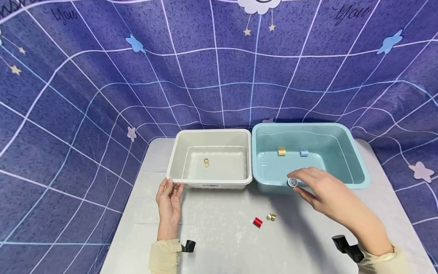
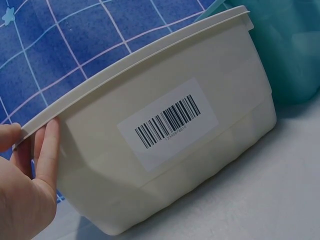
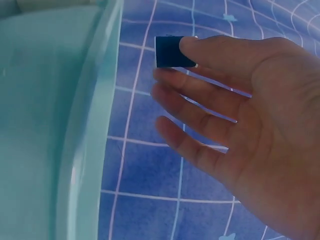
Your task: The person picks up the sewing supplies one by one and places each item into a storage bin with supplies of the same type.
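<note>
My left hand pinches the front-left corner of the white bin, thumb on the rim and fingers under its lip. A barcode label is on that bin's front wall. Between thumb and fingertips, my right hand holds a small dark-blue cylinder with a silvery round end. It is over the front rim of the teal bin. Inside the teal bin lie a yellow cylinder and a light-blue cylinder. Two small gold rings lie in the white bin.
On the table, in front of the bins, lie a red cylinder and a pair of small gold pieces. The bins stand side by side against a blue patterned cloth hanging behind and at the sides.
</note>
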`<state>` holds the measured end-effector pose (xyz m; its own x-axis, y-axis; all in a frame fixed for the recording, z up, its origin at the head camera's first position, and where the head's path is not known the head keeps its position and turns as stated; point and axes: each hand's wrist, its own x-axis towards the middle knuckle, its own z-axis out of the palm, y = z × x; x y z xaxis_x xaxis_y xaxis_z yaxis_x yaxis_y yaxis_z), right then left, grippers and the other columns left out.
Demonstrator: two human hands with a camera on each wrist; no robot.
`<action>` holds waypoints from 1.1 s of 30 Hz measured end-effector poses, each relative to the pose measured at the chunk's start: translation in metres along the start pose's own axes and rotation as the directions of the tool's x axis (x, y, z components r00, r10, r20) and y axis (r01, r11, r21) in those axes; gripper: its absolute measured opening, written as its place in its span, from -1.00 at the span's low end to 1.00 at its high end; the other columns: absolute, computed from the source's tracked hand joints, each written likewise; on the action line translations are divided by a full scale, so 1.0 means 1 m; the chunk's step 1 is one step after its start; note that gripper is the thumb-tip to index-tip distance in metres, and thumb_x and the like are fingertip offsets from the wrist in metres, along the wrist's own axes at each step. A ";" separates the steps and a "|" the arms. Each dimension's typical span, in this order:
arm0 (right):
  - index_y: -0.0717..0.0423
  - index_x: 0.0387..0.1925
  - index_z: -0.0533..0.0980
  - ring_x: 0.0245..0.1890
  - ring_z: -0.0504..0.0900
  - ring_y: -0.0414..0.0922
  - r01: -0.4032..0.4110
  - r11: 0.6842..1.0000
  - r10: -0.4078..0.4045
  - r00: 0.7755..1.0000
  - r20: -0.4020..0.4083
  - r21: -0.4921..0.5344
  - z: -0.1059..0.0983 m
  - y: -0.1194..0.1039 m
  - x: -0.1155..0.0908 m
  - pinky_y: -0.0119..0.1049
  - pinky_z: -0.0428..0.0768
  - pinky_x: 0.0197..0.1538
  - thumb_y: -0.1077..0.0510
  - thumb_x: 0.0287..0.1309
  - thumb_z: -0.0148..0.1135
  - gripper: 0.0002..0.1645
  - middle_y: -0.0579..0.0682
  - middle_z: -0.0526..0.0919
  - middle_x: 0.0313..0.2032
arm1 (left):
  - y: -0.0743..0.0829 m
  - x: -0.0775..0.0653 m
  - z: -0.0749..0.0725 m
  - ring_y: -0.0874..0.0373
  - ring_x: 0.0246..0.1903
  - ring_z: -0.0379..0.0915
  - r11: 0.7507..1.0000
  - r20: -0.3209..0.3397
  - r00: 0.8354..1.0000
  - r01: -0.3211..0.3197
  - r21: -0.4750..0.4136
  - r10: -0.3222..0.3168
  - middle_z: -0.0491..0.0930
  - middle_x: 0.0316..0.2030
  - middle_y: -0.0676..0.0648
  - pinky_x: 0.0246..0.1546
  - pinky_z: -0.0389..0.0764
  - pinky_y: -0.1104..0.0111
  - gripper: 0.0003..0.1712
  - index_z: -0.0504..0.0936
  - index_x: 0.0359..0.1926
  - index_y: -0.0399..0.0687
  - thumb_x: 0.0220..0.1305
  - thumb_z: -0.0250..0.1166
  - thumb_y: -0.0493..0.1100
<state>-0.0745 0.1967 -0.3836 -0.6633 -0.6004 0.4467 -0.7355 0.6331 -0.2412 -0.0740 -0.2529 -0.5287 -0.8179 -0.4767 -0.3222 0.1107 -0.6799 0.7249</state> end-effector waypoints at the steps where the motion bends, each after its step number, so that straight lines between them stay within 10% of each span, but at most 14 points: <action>1: 0.03 0.02 0.65 -0.08 0.75 -0.04 0.000 1.000 0.000 1.000 -0.001 -0.009 -0.002 0.002 0.000 -0.03 0.78 -0.03 0.32 -0.01 0.54 -0.50 -0.08 0.77 -0.10 | 0.000 0.000 0.000 0.21 -0.25 0.60 1.000 0.003 1.000 -0.001 0.004 0.001 0.56 -0.20 -0.08 0.04 0.82 0.41 -0.53 0.36 0.30 -0.33 0.52 0.25 -0.22; 33: 0.01 -0.06 0.59 -0.35 0.56 -0.32 -0.135 0.990 0.123 0.968 0.219 0.040 -0.016 0.106 0.040 -0.37 0.61 -0.37 0.21 0.22 0.50 -0.70 -0.22 0.66 -0.32 | 0.000 0.000 0.000 0.22 -0.25 0.61 1.000 0.020 1.000 0.014 0.001 -0.014 0.58 -0.21 -0.07 0.08 0.80 0.40 -0.50 0.34 0.34 -0.32 0.53 0.22 -0.20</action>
<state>-0.1769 0.2479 -0.3780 -0.7624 -0.6106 0.2143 -0.6446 0.6878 -0.3338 -0.0737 -0.2530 -0.5289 -0.8302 -0.4563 -0.3203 0.0986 -0.6857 0.7211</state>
